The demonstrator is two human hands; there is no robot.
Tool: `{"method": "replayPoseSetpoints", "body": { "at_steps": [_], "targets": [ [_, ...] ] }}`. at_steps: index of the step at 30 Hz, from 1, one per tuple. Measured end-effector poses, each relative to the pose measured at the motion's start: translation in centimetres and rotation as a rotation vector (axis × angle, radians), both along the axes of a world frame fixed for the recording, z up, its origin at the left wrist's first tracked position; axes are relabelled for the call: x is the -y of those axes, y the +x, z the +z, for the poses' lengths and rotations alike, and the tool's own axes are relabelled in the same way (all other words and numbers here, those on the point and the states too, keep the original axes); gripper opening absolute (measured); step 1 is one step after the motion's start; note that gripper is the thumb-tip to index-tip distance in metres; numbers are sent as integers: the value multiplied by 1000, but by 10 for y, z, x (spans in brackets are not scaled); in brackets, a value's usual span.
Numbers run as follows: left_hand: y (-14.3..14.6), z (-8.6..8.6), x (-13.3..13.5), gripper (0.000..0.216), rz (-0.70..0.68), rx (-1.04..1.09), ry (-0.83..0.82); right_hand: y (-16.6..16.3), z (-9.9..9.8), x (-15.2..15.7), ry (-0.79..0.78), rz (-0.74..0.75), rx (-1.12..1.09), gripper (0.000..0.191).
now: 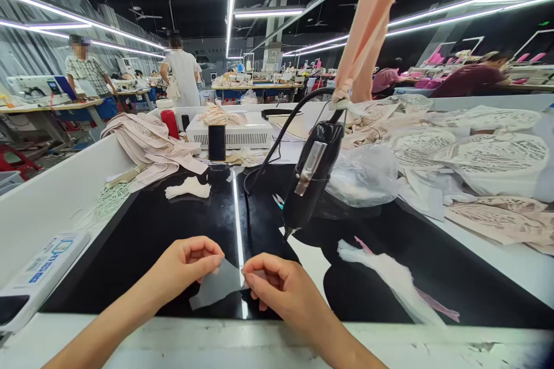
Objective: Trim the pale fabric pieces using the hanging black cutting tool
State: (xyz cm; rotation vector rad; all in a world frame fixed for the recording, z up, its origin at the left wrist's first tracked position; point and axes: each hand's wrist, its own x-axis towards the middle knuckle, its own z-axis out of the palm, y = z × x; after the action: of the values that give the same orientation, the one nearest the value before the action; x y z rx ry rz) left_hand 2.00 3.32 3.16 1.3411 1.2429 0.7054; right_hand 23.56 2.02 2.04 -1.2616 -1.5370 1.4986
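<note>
Between my two hands is a small, thin, see-through piece of sheer fabric [216, 283] with an angular outline. My left hand [190, 262] pinches its upper left corner between thumb and fingers. At its right corner, my right hand [281, 282] pinches the edge the same way. The piece is raised over the glossy black work mat [142, 242]. Just above and right of my right hand hangs a black glue gun [309, 176], nozzle down, tied to a peach cloth strip [367, 23]. A white paper-like shape [309, 259] lies under the nozzle.
White and pink fabric strips [398, 277] lie to the right. Small scissors [278, 202] rest behind the glue gun, and a cream scrap [188, 187] sits back left. Lace pieces [489, 155], a plastic bag [366, 173], a phone [217, 142] and pale fabric [151, 144] line the back and sides.
</note>
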Motion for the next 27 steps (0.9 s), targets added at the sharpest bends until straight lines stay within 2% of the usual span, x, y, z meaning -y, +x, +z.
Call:
{"method": "replayPoseSetpoints", "body": {
  "at_steps": [12,16,23,27],
  "targets": [
    [-9,-8,-13,38,32,-106,40,1,-13,-5,58,15,35,15],
    [-10,-8,-14,34,12,-132,60,1,-12,-5,95,24,87,10],
    [-9,-5,-16,26,-2,-189,72,1,-7,-5,162,48,106,13],
    [-11,-9,-18,24,-13,-226,130,0,-8,-2,253,62,164,14]
  ]
}}
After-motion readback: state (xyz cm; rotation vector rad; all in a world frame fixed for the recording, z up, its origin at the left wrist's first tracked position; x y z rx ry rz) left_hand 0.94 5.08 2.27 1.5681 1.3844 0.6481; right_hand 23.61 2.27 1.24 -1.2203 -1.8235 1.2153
